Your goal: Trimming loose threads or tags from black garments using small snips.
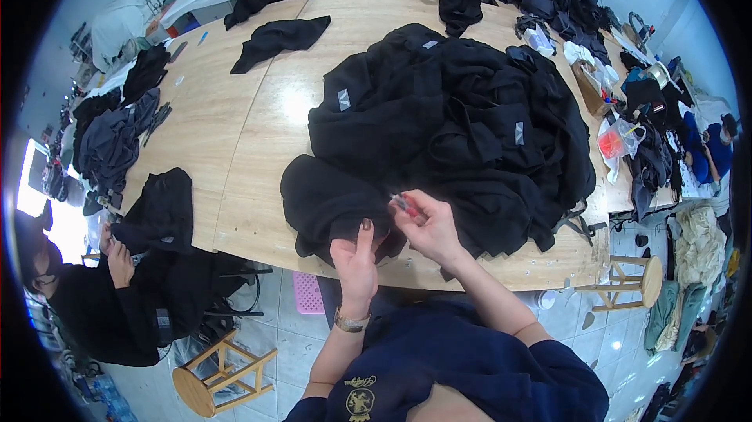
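Note:
Under my left hand [357,259] bunches the edge of a black garment [325,191], pinched between thumb and fingers. My right hand [427,228] is closed round small red-handled thread snips [405,204], blurred, with the tip close to the cloth. The garment lies at the near edge of a large pile of black garments [423,109], several of which bear small pale rectangular patches.
The pile covers much of the wooden table [258,148]. Another black piece [282,40] lies at the far left. Co-workers handle dark cloth at the left and far sides. A plastic cup [611,142] stands right; wooden stools [200,383] flank me.

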Action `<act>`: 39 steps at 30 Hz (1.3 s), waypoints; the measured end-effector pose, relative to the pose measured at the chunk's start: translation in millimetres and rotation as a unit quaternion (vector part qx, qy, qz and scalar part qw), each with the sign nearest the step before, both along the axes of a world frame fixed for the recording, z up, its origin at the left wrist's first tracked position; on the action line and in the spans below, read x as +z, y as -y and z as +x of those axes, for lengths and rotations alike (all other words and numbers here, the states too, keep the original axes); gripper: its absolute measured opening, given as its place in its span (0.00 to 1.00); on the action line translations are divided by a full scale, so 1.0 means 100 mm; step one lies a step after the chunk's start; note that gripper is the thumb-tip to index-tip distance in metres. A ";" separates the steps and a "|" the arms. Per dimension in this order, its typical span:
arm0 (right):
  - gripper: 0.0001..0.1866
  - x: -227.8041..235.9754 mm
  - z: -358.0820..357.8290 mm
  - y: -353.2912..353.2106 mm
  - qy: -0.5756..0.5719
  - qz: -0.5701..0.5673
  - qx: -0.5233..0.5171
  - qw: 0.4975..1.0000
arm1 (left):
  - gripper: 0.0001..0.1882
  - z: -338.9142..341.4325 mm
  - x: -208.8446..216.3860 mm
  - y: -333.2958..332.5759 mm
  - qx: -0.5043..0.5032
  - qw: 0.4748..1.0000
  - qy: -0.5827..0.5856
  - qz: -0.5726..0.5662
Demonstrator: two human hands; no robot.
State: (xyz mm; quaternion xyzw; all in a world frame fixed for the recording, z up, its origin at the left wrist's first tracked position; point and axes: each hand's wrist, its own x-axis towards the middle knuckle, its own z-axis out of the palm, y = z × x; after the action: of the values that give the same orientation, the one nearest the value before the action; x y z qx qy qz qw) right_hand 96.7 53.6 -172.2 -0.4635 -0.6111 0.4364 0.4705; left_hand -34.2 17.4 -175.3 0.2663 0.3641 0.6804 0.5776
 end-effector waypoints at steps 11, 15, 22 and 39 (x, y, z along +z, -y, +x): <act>0.14 0.03 0.01 -0.03 0.202 0.332 -0.024 0.921 | 0.09 -0.06 -0.19 0.02 -0.026 0.999 -0.023 0.015; 0.11 -0.03 -0.03 -0.02 0.104 0.218 -0.088 0.966 | 0.10 -0.05 0.09 -0.03 -0.071 0.995 0.072 -0.016; 0.11 -0.05 0.06 0.06 0.037 0.051 -0.065 0.996 | 0.13 -0.12 0.13 -0.03 -0.102 0.969 0.211 -0.075; 0.14 -0.03 0.10 0.04 0.239 0.224 -0.043 0.944 | 0.10 -0.09 0.08 -0.01 -0.083 0.983 0.158 -0.051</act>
State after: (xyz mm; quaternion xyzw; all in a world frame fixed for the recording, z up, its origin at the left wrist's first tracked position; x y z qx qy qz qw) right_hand 106.9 49.1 -174.7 -0.4625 -0.7669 0.1437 0.4210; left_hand -43.5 18.2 -167.7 0.1551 0.2789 0.6441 0.6952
